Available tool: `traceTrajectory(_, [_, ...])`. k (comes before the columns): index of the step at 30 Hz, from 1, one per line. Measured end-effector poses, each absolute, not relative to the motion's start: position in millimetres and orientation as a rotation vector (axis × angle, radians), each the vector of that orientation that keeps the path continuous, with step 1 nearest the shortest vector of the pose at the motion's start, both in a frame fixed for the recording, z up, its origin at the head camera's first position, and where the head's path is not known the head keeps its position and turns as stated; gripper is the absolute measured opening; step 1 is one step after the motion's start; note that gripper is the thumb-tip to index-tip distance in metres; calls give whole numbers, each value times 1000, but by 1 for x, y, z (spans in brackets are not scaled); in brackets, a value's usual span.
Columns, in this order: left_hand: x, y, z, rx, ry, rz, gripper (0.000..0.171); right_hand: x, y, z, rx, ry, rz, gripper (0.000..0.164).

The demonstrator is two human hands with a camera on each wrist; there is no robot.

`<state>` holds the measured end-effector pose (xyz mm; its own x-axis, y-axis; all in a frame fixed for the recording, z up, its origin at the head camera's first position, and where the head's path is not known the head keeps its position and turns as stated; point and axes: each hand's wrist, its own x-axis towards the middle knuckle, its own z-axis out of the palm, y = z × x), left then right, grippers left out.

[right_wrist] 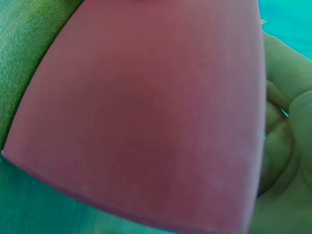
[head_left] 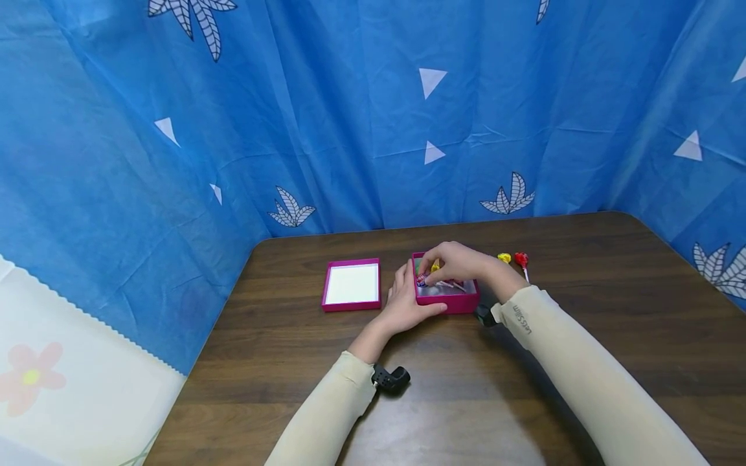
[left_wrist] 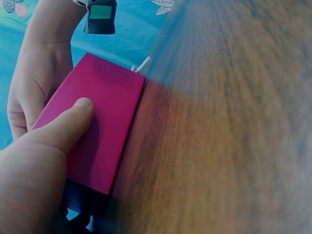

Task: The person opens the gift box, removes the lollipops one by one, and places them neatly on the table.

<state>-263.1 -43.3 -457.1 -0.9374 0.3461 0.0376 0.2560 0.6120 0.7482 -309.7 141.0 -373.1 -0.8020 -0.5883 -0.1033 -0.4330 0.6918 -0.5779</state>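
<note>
Pink box (head_left: 464,304) holds lollipops (head_left: 435,267) (right fingers (head_left: 427,261) pinch one, left fingers (head_left: 401,278) spread against its side).

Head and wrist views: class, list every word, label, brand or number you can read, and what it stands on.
"LetsSlim": on the right sleeve, small, spelling uncertain.
Pink box: no lettering visible.
Lollipop wrappers: any print is too small to read.

My left hand (head_left: 402,305) and the magenta rectangular box (head_left: 463,304) block my right hand (head_left: 457,261) leftward; the brown wooden table (head_left: 443,388) lies free nearer me.
</note>
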Motion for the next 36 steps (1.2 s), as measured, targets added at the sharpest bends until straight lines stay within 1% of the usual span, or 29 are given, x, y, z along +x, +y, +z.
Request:
traceTrajectory(9, [-263,-44,-456,513,2719,1215,123,-304,144,-369,-771,2646,-928,22])
traceTrajectory(19, [-264,-43,-457,514,2713,1229,121,-298,146,-368,-746,2675,-1062,29])
traceTrajectory(26, [-264,-42,-457,534,2714,1251,120,-291,151,-366,-805,2694,-1150,39])
traceTrajectory(36, [-264,-41,-459,476,2715,1259,121,-284,169,-365,-747,2808,-1192,35])
